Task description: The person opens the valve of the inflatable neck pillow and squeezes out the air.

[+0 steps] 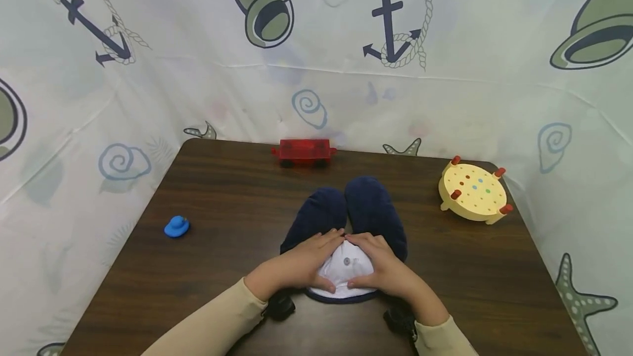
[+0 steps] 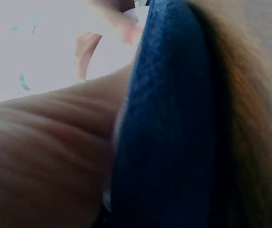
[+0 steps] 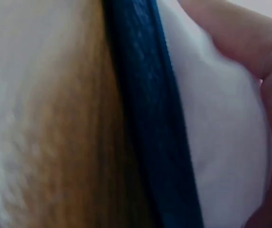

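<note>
In the head view, a navy U-shaped neck pillow (image 1: pixel 374 210) lies with its two rounded ends pointing away. A white dome-shaped part (image 1: pixel 347 266) with a small grey round mark sits at its near side, edged by a navy rim. My left hand (image 1: pixel 309 265) holds this white part from the left and my right hand (image 1: pixel 388 271) from the right. The fingers of both nearly meet at its far end, and each thumb lies on its near part. Up close in the right wrist view, the thumb (image 3: pixel 243 33) presses by the white bulge. Navy fabric (image 2: pixel 169 114) fills the left wrist view.
All this lies on a dark wooden table (image 1: pixel 232 202). A red toy wagon (image 1: pixel 304 150) stands at the back edge. To the left is a small blue hat-shaped toy (image 1: pixel 176 226). A round yellow toy (image 1: pixel 472 191) with red-tipped pegs sits at the right. A printed curtain (image 1: pixel 336 32) surrounds the table.
</note>
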Tool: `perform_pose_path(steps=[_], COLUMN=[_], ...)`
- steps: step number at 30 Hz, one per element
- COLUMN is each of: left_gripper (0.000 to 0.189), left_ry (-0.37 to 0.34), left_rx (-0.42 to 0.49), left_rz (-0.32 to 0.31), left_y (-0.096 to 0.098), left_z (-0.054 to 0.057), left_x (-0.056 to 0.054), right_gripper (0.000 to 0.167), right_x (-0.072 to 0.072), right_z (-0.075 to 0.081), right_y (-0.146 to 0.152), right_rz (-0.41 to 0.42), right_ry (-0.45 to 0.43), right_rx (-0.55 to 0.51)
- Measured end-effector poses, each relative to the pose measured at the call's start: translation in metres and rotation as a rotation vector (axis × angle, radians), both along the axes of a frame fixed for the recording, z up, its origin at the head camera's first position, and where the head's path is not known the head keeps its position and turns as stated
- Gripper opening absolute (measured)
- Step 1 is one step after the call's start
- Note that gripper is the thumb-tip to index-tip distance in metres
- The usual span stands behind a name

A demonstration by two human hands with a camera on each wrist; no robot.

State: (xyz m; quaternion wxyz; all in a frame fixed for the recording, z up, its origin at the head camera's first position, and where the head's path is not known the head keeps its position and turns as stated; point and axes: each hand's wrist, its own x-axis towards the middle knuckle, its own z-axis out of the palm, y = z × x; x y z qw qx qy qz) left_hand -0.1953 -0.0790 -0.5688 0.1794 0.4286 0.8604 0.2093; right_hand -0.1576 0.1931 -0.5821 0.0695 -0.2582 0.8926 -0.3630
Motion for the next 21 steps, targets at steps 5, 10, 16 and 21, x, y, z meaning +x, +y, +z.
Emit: perform_pose_path(steps=[5,10,16,21], left_gripper=[0.097,0.088,0.084,0.089], left_ry=[0.091,0.152,-0.021,0.007], left_rx=[-0.092,-0.167,-0.014,0.131], left_rz=[-0.019,-0.035,-0.034,0.055], left_y=[0.003,0.003,-0.002,-0.013], left_z=[-0.002,-0.001,-0.006,-0.001], left_x=[0.003,0.005,-0.007,-0.015], right_gripper=[0.083,0.086,0.085,0.081], right_x=[0.002,0.006,0.002,-0.001], right_z=[0.001,0.004,0.006,0.007], right_y=[-0.006,-0.011,-0.003,0.005], right_rz=[-0.013,-0.002,0.015,-0.038], right_ry=[0.009,-0.022,-0.112,-0.290], right_rx=[0.066,0.215,0.139,-0.072])
